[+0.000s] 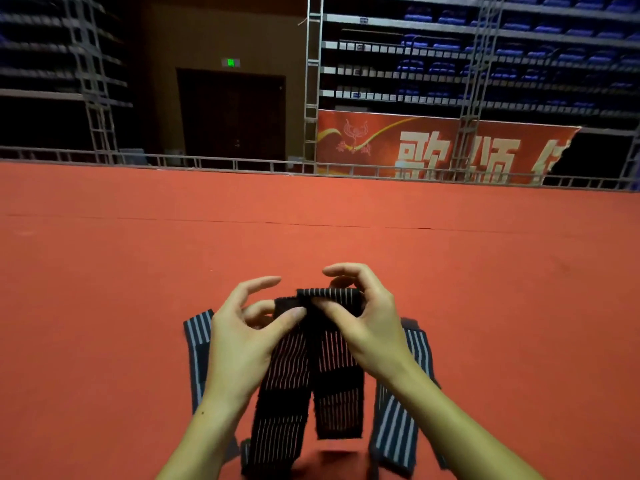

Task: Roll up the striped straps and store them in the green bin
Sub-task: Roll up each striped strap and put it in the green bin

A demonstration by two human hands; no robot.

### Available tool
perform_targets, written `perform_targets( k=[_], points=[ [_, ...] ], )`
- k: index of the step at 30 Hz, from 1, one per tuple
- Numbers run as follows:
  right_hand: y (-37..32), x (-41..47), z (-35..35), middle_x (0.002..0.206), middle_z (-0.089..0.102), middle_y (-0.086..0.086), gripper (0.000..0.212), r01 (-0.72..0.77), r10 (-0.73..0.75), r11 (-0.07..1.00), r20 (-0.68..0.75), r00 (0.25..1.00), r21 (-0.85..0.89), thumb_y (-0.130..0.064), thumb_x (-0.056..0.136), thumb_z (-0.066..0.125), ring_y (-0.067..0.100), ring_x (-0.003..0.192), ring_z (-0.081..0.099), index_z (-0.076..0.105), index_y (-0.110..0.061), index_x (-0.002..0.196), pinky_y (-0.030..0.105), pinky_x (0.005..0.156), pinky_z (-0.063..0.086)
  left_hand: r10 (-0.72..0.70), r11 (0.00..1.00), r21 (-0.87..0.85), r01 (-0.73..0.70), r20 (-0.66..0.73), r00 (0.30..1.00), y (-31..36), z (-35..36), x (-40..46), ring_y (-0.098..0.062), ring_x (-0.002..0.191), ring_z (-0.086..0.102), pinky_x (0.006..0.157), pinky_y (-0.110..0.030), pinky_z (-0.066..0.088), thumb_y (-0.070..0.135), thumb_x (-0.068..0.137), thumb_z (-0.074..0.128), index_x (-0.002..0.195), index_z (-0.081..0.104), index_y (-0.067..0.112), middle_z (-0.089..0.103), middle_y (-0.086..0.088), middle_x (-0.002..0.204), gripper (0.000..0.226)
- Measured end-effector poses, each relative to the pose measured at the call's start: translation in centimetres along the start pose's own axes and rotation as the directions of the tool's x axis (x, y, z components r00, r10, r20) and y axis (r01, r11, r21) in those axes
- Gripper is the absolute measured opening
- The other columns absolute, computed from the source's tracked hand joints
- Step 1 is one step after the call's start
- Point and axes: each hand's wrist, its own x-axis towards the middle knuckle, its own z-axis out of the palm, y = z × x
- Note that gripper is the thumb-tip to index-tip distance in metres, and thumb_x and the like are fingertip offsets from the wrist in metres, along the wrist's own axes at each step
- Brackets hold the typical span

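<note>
— Anything readable here?
— The red banner (446, 147) under the seating tiers carries large pale Chinese characters: 歌 and 颂, then a 3rd one cut off at the banner's torn edge.
— And the green sign (230, 62) above the dark door (231, 116)?
— It glows, but its marks are too small to read.

Indoor arena or hall, shown by tiered blue seats (512, 46), red carpeted floor (311, 237), metal truss (311, 81), red banner (433, 147), lit exit sign (230, 62)
</note>
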Motion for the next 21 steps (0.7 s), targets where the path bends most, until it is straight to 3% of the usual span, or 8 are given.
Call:
perform_targets(
  k=[3, 5, 7, 9, 12, 14, 17, 21],
  points=[
    [-1.9, 0.4, 1.1, 0.101, 0.072, -0.007, 0.035, 0.006, -0.006, 1.000, 0.023, 1.000, 0.017, -0.014, 0.094, 0.083, 0.014, 0.095, 0.072, 0.067, -0.028, 0.122, 0.030, 0.084, 0.059, 0.076, 0.997, 0.015, -0.076, -0.047, 0.996, 1.5, -1.4, 0.3, -0.026, 0.089, 0.082, 0.085, -0.042, 0.066, 0.003, 0.085, 0.088, 0.122, 0.068, 0.023, 0.083, -0.007, 0.089, 0.046],
    [-2.4, 0.3, 1.1, 0.102, 0.074, -0.004, 0.031, -0.050, 0.049, 0.999, 0.038, 0.998, 0.008, -0.032, 0.095, 0.082, 0.015, 0.096, 0.074, 0.066, -0.030, 0.122, 0.038, 0.085, 0.063, 0.112, 0.994, 0.006, -0.112, -0.066, 0.991, 2.1, -2.6, 0.3, -0.028, 0.091, 0.081, 0.088, -0.050, 0.066, 0.001, 0.085, 0.087, 0.123, 0.067, 0.022, 0.083, -0.009, 0.092, 0.048],
    [-2.6, 0.0, 0.8, 0.100, 0.076, -0.004, 0.043, -0.200, 0.197, 0.978, 0.057, 0.979, 0.058, -0.064, 0.095, 0.067, 0.020, 0.093, 0.076, 0.067, -0.029, 0.120, 0.048, 0.085, 0.065, 0.144, 0.990, 0.015, -0.143, -0.076, 0.987, 2.7, -3.7, 0.2, -0.026, 0.091, 0.081, 0.090, -0.051, 0.065, 0.000, 0.085, 0.087, 0.124, 0.066, 0.023, 0.083, -0.009, 0.094, 0.050],
    [-2.8, -0.2, 0.6, 0.087, 0.073, -0.002, 0.063, -0.373, 0.354, 0.919, 0.148, 0.924, 0.128, -0.078, 0.099, 0.047, 0.021, 0.081, 0.074, 0.068, -0.022, 0.119, 0.048, 0.079, 0.064, 0.182, 0.983, 0.046, -0.179, -0.078, 0.980, 3.0, -4.5, -0.1, -0.023, 0.091, 0.081, 0.090, -0.047, 0.064, -0.001, 0.085, 0.087, 0.123, 0.065, 0.024, 0.083, -0.008, 0.094, 0.050],
    [-4.0, -0.8, 1.1, 0.083, 0.069, 0.001, 0.056, -0.463, 0.416, 0.873, 0.264, 0.870, 0.150, -0.062, 0.098, 0.052, 0.017, 0.076, 0.070, 0.068, -0.014, 0.123, 0.036, 0.069, 0.063, 0.222, 0.973, 0.079, -0.217, -0.065, 0.973, 2.9, -4.9, -0.7, -0.020, 0.089, 0.081, 0.086, -0.040, 0.062, -0.002, 0.084, 0.088, 0.121, 0.065, 0.024, 0.083, -0.005, 0.093, 0.050],
    [-4.2, -1.1, 1.3, 0.084, 0.071, 0.000, 0.044, -0.496, 0.431, 0.849, 0.305, 0.850, 0.182, -0.048, 0.102, 0.060, 0.018, 0.079, 0.070, 0.068, -0.012, 0.127, 0.039, 0.072, 0.067, 0.248, 0.965, 0.099, -0.241, -0.057, 0.967, 2.9, -5.0, -1.1, -0.019, 0.088, 0.080, 0.082, -0.037, 0.062, -0.002, 0.083, 0.088, 0.120, 0.065, 0.023, 0.082, -0.003, 0.092, 0.050],
    [-4.5, -1.1, 0.8, 0.089, 0.074, 0.005, 0.034, -0.508, 0.425, 0.841, 0.354, 0.833, 0.186, -0.034, 0.104, 0.066, 0.022, 0.086, 0.070, 0.067, -0.013, 0.130, 0.048, 0.084, 0.066, 0.294, 0.946, 0.163, -0.280, -0.068, 0.953, 2.9, -5.1, -1.5, -0.017, 0.090, 0.079, 0.083, -0.048, 0.062, -0.001, 0.084, 0.087, 0.120, 0.066, 0.025, 0.082, 0.003, 0.093, 0.049],
    [-4.6, -1.1, 0.4, 0.097, 0.079, 0.010, 0.032, -0.455, 0.358, 0.872, 0.402, 0.843, 0.178, -0.026, 0.103, 0.072, 0.020, 0.093, 0.074, 0.065, -0.016, 0.132, 0.043, 0.085, 0.065, 0.314, 0.932, 0.213, -0.292, -0.076, 0.946, 3.1, -5.3, -1.7, -0.017, 0.091, 0.079, 0.079, -0.060, 0.059, 0.003, 0.086, 0.087, 0.121, 0.066, 0.024, 0.082, 0.005, 0.094, 0.046]
  ],
)
